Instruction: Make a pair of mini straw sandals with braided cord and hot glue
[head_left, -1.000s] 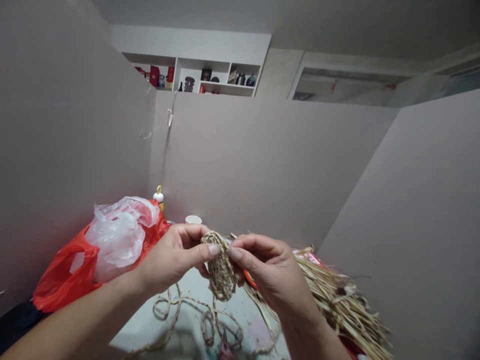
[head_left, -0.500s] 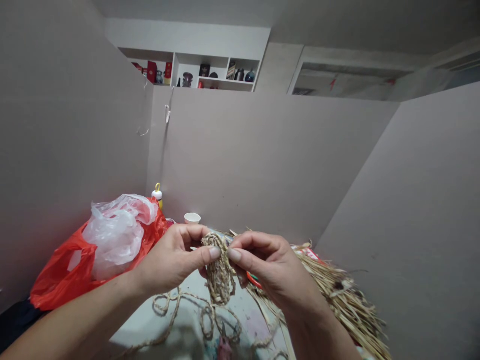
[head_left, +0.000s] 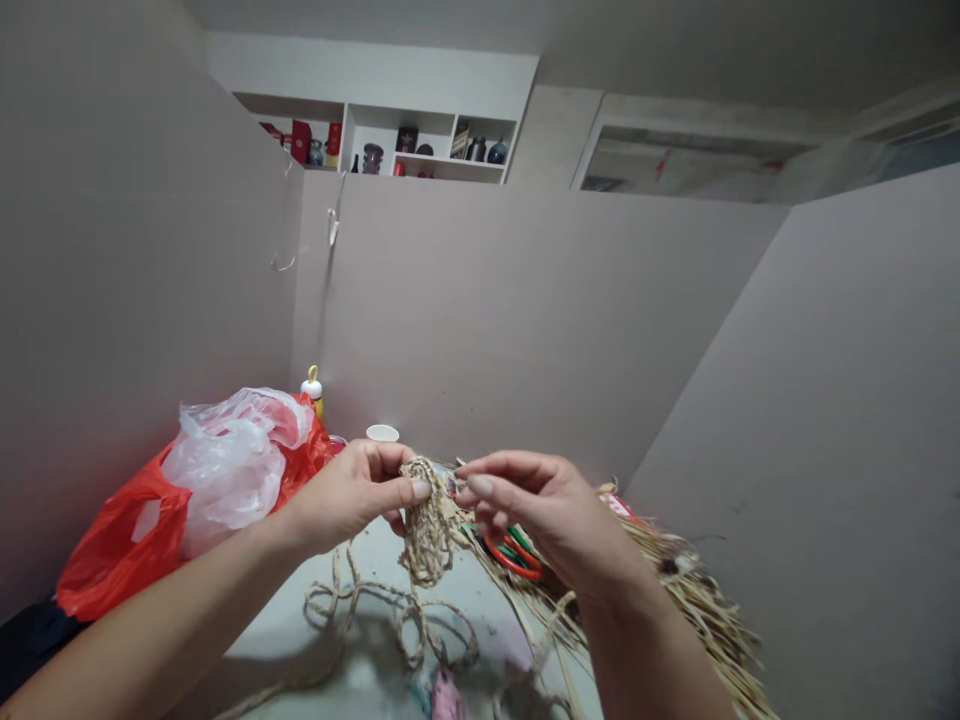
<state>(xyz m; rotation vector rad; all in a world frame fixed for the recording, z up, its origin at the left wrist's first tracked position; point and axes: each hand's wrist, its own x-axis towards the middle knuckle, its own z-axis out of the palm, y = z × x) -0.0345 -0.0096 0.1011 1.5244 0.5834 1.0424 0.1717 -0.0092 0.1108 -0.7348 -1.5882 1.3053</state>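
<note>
An oval coil of braided straw cord [head_left: 429, 538] is pinched upright between the thumb and fingers of my left hand [head_left: 352, 495]. Just to its right, the thumb and forefinger of my right hand [head_left: 551, 510] are brought together, slightly away from the coil. Whatever they hold, if anything, is too small to make out. More of the straw cord [head_left: 409, 655] lies in loose loops on the pale table [head_left: 367, 685] below. A red and green looped object [head_left: 517, 560] rests behind my right hand, partly hidden.
Dry straw [head_left: 701, 600] is heaped on the right. At left stands a red plastic bag [head_left: 124, 540] with a clear plastic bag [head_left: 225, 465] on top. A yellow-and-white bottle [head_left: 312, 388], a white bowl [head_left: 382, 433] and a pink object [head_left: 448, 695] are also there.
My right hand has drawn a little away from the coil, where its fingertips were touching the edge. My left hand has lifted and turned the coil slightly.
</note>
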